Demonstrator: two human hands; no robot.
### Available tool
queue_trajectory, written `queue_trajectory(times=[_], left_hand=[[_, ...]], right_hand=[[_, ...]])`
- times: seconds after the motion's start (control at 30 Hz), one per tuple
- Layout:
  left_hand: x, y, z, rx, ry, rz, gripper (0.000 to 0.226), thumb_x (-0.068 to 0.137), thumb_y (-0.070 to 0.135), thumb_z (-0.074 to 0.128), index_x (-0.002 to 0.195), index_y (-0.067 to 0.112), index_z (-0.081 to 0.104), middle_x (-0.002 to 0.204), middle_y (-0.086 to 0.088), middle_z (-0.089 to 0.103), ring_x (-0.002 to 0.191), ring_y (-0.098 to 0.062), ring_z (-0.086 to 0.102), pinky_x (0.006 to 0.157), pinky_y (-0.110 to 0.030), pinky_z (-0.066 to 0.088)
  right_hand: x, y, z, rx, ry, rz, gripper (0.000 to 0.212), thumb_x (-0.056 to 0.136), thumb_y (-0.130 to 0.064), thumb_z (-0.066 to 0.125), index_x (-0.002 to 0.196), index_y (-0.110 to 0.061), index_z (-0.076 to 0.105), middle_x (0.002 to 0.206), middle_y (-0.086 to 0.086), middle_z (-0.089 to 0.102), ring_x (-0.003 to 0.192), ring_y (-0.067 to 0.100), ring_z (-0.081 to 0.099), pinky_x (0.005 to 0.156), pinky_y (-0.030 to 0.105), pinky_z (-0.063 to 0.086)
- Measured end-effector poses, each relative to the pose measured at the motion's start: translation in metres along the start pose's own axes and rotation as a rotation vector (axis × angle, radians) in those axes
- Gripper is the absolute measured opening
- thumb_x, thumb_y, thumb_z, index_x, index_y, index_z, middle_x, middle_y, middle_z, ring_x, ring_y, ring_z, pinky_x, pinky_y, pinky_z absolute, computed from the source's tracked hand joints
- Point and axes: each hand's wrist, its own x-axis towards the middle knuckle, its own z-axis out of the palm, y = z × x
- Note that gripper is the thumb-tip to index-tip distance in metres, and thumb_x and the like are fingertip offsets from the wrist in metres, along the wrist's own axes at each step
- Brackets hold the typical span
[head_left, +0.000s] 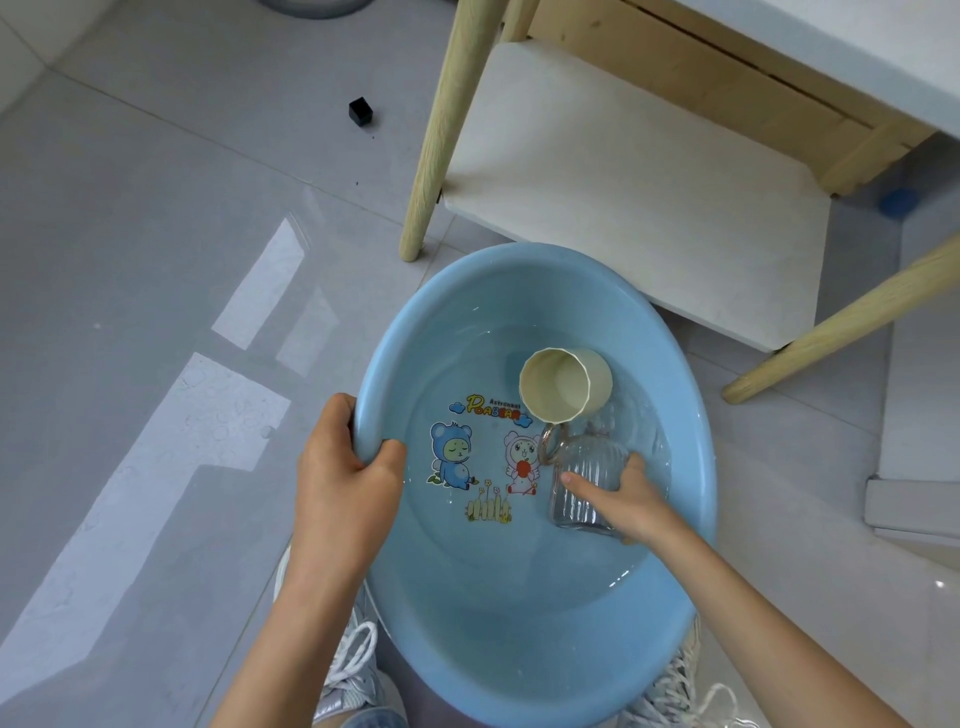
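Person crouched over a blue basin (524, 262) on the tiled floor, shallow water in it.

Left hand (343, 467): clenched over the basin's near-left rim, thumb inside the wall and fingers wrapped outside. It is bracing the basin.

Right hand (631, 501): down in the water, grasping the ribbed glass mug (574, 509). The forefinger (584, 482) lies across the near face and the thumb curls round the far side. The mug is tipped over, low in the basin's right half and partly in the water. Its pinkish handle (546, 441) sticks out on the side away from the palm.

Just beyond the grip, past that handle, a cream cup (569, 387) lies on its side with its mouth turned toward the person. It is close against the handle; whether they touch, I cannot tell.

Cartoon bear print (452, 457) on the basin floor between the two hands. Further out, a pale wooden table leg (441, 130) and a white shelf (623, 182).

Reading: rinsing step on the glass mug, with the cup waiting its turn. The mug looks secured, not yet lifted.

Next move, as I judge it — turn or raise the mug to swill and drain it. That calls for a firm hold on wet ribbed glass and a path toward the person's side, clear of the cup. The bracing hand should hold the rim so the water does not slop.
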Motion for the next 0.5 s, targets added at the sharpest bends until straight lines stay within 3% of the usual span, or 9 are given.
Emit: queue_trajectory(times=[0.13,0.5], left_hand=[[-0.0003,-0.0002,-0.0005,-0.011,-0.003,-0.003,0.023,0.080,-0.007,0.049,0.071,0.009,0.036,0.059,-0.001,0.033,0.042,-0.007,0.026,0.036,-0.012,0.023],[0.0010,-0.0029,-0.0018,0.008,-0.011,-0.008,0.013,0.081,-0.005,0.050,0.078,0.002,0.039,0.061,-0.001,0.035,0.045,-0.009,0.027,0.038,-0.015,0.025]], right_hand=[[-0.0005,-0.0001,0.0001,-0.001,0.002,0.003,0.106,0.071,-0.064,0.069,0.146,-0.013,0.015,0.144,0.007,0.043,0.126,0.029,0.047,0.097,0.049,0.049],[-0.0034,-0.0031,0.0012,-0.003,0.013,0.007,0.094,0.075,-0.059,0.070,0.140,-0.011,0.022,0.136,0.007,0.047,0.121,0.029,0.050,0.095,0.048,0.049]])
